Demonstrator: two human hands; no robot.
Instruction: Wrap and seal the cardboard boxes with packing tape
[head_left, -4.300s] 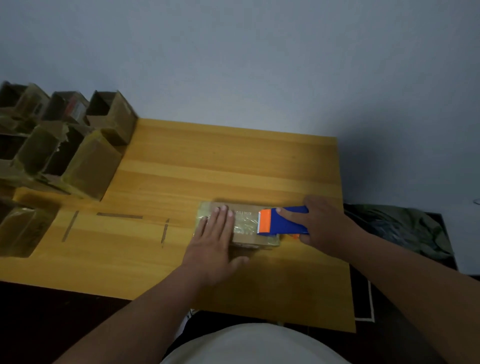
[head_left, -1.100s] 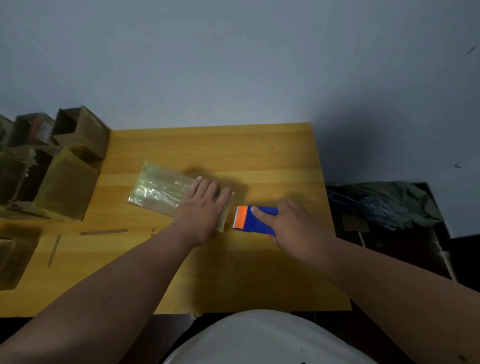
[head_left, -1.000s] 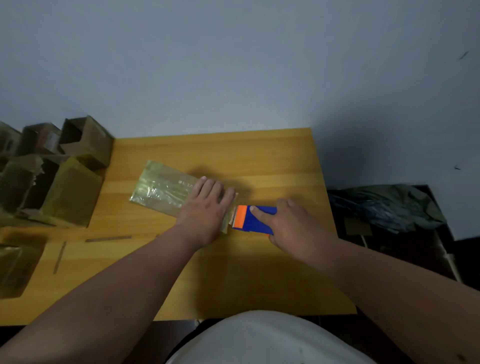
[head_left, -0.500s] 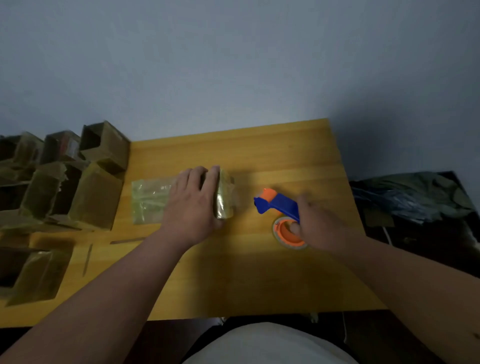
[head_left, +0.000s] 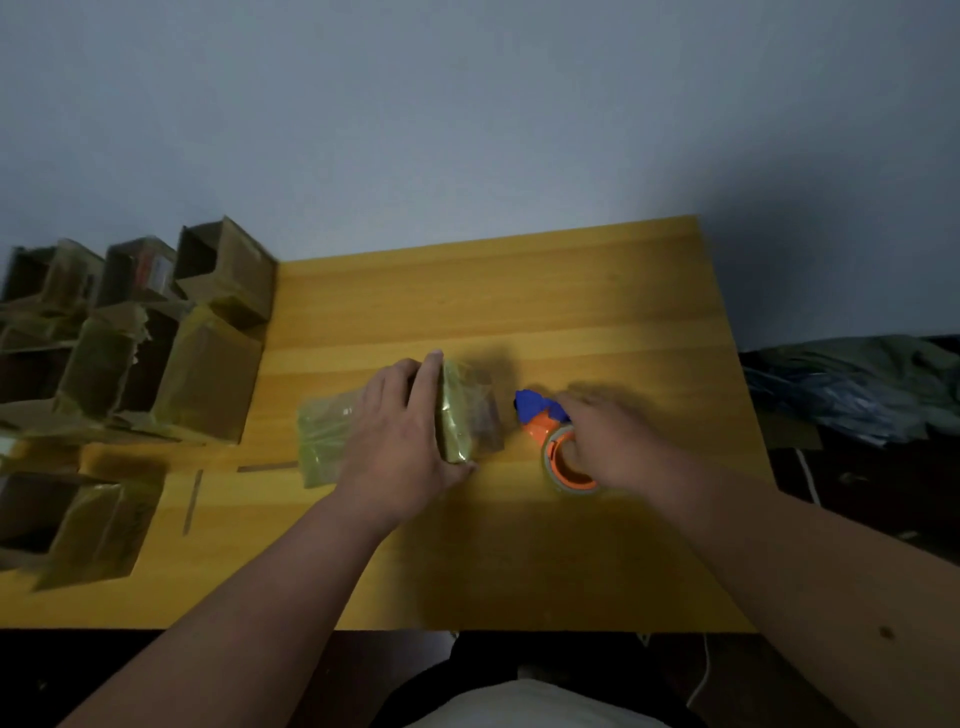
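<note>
Comparing with a second ago, I note the box (head_left: 457, 415) tipped onto its edge under my left hand (head_left: 400, 441), fingers clamped over it. Right of the box, my right hand (head_left: 613, 447) grips the tape dispenser (head_left: 550, 431), now lifted clear; next face awaits taping.

One tape-wrapped box (head_left: 462, 415), one tape dispenser (head_left: 556, 441), two hands, one table (head_left: 519, 291), several open cardboard boxes (head_left: 208, 374)
</note>
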